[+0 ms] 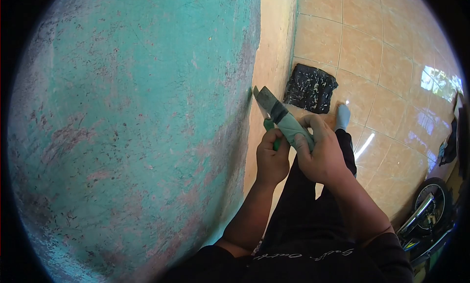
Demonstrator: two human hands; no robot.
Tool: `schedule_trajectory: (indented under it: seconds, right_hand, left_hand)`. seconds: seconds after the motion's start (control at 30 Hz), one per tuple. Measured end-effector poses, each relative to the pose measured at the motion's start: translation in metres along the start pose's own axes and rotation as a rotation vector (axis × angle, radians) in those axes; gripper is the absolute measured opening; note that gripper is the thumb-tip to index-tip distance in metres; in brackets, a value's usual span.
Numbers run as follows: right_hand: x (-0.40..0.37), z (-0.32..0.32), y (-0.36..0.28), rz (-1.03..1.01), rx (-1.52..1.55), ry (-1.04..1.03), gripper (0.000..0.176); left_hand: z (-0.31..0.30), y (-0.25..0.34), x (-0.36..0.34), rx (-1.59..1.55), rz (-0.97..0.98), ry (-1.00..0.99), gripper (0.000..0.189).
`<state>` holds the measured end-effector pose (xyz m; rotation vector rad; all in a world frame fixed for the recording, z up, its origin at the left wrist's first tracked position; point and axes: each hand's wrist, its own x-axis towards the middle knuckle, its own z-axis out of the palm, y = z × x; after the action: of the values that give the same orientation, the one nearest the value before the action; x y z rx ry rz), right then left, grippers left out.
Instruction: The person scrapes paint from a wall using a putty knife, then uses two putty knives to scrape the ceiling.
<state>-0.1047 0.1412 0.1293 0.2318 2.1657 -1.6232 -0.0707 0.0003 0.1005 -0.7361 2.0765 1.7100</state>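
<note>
My right hand (320, 148) is wrapped round the pale green handle of a broad flat-bladed tool (289, 122), whose dark, worn blade points up and left toward the wall's edge. Beside it, my left hand (273, 158) grips a green-handled scraper (268, 124); its thin blade lies partly behind the broad tool, so its full shape is hidden. Both tools cross or nearly touch in front of my body. To their left is the turquoise wall (147, 112) with scuffed, peeling patches.
A cream strip (271, 43) borders the turquoise surface. On the tiled floor (362, 48) lies a folded black cloth (311, 88) with pale flecks. My foot (342, 116) is beside it. A motorcycle wheel (431, 204) stands at the lower right.
</note>
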Motion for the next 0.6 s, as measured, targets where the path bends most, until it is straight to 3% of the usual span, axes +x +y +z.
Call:
schedule_trajectory:
  seconds: [0.07, 0.13, 0.23, 0.33, 0.43, 0.47, 0.57, 0.6]
  right_hand:
    - [0.001, 0.005, 0.004, -0.136, -0.052, 0.067, 0.036]
    - [-0.002, 0.009, 0.001, -0.115, -0.038, 0.006, 0.037]
    - [-0.002, 0.006, -0.006, -0.052, -0.062, -0.058, 0.037]
    - [-0.001, 0.006, -0.003, -0.043, -0.084, -0.03, 0.034]
    - [-0.007, 0.017, 0.005, -0.135, -0.134, 0.035, 0.031]
    - [-0.009, 0.02, 0.006, -0.18, -0.157, 0.057, 0.03]
    - [-0.012, 0.012, 0.0, -0.3, -0.214, -0.17, 0.038]
    - [-0.01, 0.003, -0.006, -0.287, -0.202, -0.279, 0.05]
  left_hand:
    - [-0.004, 0.002, -0.002, 0.064, 0.015, 0.001, 0.007]
    - [-0.006, 0.003, -0.003, 0.06, 0.016, -0.011, 0.01]
    - [-0.011, 0.013, -0.003, -0.052, -0.136, -0.085, 0.021]
    - [-0.022, 0.019, 0.0, -0.152, -0.19, -0.272, 0.038]
    - [0.006, 0.033, -0.005, -0.543, -0.18, -0.182, 0.049]
    - [0.005, 0.03, -0.005, -0.603, -0.224, -0.243, 0.05]
    - [0.005, 0.023, -0.002, -0.8, -0.3, -0.421, 0.054]
    - [0.009, 0.025, 0.001, -0.877, -0.288, -0.474, 0.056]
